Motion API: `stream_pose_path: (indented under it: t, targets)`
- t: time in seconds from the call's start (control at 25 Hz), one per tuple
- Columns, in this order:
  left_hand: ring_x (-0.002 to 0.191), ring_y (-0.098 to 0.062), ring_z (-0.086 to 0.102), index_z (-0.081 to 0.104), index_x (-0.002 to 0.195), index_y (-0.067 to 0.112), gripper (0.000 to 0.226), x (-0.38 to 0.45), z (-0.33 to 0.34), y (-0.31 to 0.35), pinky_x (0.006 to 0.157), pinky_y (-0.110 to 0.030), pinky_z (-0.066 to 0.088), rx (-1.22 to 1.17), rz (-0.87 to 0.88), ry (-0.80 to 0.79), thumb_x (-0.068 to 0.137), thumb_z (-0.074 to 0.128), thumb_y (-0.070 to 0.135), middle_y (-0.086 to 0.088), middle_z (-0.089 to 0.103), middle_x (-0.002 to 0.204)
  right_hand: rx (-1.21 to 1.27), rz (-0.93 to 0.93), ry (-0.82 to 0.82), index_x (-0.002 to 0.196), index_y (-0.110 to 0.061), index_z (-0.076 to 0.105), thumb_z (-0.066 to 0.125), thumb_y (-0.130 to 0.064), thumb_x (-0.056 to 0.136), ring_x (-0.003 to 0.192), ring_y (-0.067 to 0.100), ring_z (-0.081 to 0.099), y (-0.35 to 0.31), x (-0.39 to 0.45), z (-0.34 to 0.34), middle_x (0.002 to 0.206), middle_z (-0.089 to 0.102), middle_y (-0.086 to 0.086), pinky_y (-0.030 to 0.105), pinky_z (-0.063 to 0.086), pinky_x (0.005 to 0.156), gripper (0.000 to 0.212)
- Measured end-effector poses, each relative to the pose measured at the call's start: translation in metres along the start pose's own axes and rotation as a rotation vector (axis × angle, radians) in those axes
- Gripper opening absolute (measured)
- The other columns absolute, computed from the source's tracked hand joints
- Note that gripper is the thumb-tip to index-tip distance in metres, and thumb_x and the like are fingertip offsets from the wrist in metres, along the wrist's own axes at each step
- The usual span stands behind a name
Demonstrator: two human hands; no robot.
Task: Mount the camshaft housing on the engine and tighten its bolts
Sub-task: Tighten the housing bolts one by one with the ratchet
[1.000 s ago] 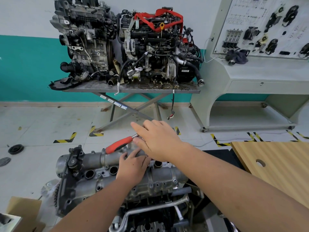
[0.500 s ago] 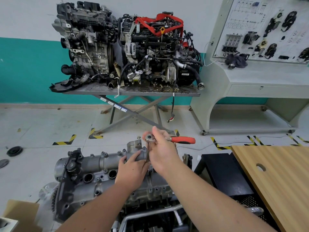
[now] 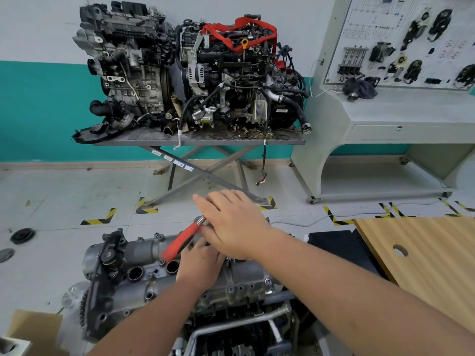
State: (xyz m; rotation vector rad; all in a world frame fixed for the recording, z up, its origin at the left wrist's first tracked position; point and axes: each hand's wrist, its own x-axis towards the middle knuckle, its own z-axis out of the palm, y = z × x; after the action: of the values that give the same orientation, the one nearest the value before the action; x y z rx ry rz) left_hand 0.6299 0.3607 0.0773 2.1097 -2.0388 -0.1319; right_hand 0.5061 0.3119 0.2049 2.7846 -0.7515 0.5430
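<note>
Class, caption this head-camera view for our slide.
Two hands work a red-handled ratchet on the camshaft housing.

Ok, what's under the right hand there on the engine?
Under the right hand sits the head end of the red-handled ratchet, above the camshaft housing. The socket and bolt are covered.

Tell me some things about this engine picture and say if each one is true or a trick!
1. The ratchet handle is red. True.
2. The right hand lies over the ratchet's head with its fingers stretched out. True.
3. The camshaft housing lies on the wooden table. False: it sits on the engine in front of the person; the wooden table is off to the right.
4. The two engines at the wall sit on the floor. False: they stand on a grey metal stand.
5. The left hand is on the housing, below the right hand. True.
</note>
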Motion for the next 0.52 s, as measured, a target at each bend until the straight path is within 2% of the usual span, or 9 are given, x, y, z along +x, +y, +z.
stream_pose_path:
  t: [0.08,0.2,0.28,0.4,0.52]
  targets:
    - [0.139,-0.015,0.033,0.057,0.131,0.037,0.034,0.000,0.000,-0.002,0.112,-0.051,0.028,0.006,0.015,-0.013,0.103,0.037,0.031,0.013,0.055,0.140,-0.011,-0.047,-0.095,0.152,-0.015,0.034,0.036,-0.046,0.103,0.112,0.029,0.052,0.005,0.005,-0.006,0.123,0.056,0.006,0.044,0.040,0.099,0.059]
    - [0.144,-0.012,0.023,0.054,0.130,0.042,0.034,-0.001,-0.002,-0.001,0.114,-0.051,0.020,0.050,0.048,-0.031,0.105,0.033,0.032,0.025,0.053,0.134,0.029,-0.099,-0.221,0.156,-0.019,0.027,0.030,-0.044,0.106,0.114,0.027,0.050,0.012,0.012,-0.013,0.126,0.054,0.005,0.041,0.039,0.098,0.056]
    - [0.145,-0.011,0.020,0.052,0.133,0.043,0.035,-0.001,-0.001,-0.003,0.114,-0.051,0.017,0.068,0.059,-0.041,0.106,0.031,0.034,0.028,0.054,0.131,0.044,-0.095,-0.230,0.155,-0.021,0.030,0.030,-0.042,0.107,0.111,0.026,0.051,0.011,0.013,-0.015,0.124,0.055,0.006,0.040,0.040,0.094,0.053]
    - [0.146,-0.005,0.019,0.057,0.126,0.042,0.038,0.001,0.002,-0.004,0.115,-0.048,0.014,-0.007,0.010,-0.043,0.107,0.025,0.040,0.030,0.056,0.126,0.058,-0.027,-0.230,0.152,-0.022,0.036,0.030,-0.039,0.107,0.107,0.027,0.052,0.008,0.017,-0.015,0.119,0.056,0.007,0.038,0.038,0.085,0.048]
    - [0.146,-0.002,0.019,0.061,0.117,0.042,0.037,0.002,0.006,-0.005,0.114,-0.047,0.014,-0.060,-0.004,-0.040,0.107,0.025,0.044,0.031,0.059,0.121,0.043,0.075,-0.262,0.138,-0.022,0.047,0.028,-0.039,0.108,0.102,0.027,0.057,0.006,0.023,-0.015,0.109,0.057,0.005,0.034,0.032,0.071,0.040]
